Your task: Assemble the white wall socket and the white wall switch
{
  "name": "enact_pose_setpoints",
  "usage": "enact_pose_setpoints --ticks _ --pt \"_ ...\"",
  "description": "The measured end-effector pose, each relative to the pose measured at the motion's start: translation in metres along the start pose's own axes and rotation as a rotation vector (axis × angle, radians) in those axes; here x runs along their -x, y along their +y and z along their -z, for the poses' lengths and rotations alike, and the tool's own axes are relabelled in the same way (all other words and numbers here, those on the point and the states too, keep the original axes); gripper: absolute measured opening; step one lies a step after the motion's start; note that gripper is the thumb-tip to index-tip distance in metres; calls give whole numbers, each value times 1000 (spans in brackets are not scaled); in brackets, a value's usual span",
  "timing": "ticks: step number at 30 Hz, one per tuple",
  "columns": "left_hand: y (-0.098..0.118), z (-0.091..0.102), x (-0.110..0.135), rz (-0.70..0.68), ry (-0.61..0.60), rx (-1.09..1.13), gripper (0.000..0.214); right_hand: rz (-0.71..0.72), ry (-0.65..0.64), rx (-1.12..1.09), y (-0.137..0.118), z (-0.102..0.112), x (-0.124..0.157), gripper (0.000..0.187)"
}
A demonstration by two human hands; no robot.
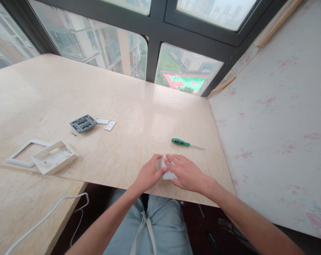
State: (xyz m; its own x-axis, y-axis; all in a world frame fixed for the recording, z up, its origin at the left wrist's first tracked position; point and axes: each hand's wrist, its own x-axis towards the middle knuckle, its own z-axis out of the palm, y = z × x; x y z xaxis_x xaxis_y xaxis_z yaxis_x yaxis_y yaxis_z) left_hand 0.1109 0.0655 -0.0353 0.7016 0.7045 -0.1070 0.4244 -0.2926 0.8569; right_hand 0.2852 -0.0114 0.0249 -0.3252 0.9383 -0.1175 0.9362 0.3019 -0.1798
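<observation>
At the table's front edge, a small white wall socket (168, 175) with dark slots in its face lies between my hands, partly covered by them. My left hand (149, 173) grips its left side, thumb on the face and fingers curled round the far corner. From the right, my right hand (188, 173) closes over the top and right side, its fingertips near my left thumb. Just beyond my right hand rests a screwdriver (181, 142) with a green and black handle, its shaft pointing right.
To the left lie a white mounting box (54, 157), a white square frame (19, 153), a grey switch plate (83, 124), two small white covers (110, 125) and a tiny screw-like piece (74, 134). A white cable (47, 216) crosses the lower left. Windows and a papered wall (266, 134) border the table.
</observation>
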Motion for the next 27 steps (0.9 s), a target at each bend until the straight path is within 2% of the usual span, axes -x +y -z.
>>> enact_pose_setpoints --ticks 3,8,12,17,27 --pt "-4 -6 -2 7 19 128 48 12 -17 -12 3 1 1 77" --pt "-13 -16 -3 46 -45 219 51 9 -16 -65 9 1 0 82" --pt "-13 -13 -8 34 -38 191 46 0 5 -115 11 0 1 84" --pt "-9 -7 -10 98 -42 212 46 -1 0 -156 11 -2 2 84" --pt "-3 -2 -6 218 -164 456 54 19 9 -213 16 -9 7 83"
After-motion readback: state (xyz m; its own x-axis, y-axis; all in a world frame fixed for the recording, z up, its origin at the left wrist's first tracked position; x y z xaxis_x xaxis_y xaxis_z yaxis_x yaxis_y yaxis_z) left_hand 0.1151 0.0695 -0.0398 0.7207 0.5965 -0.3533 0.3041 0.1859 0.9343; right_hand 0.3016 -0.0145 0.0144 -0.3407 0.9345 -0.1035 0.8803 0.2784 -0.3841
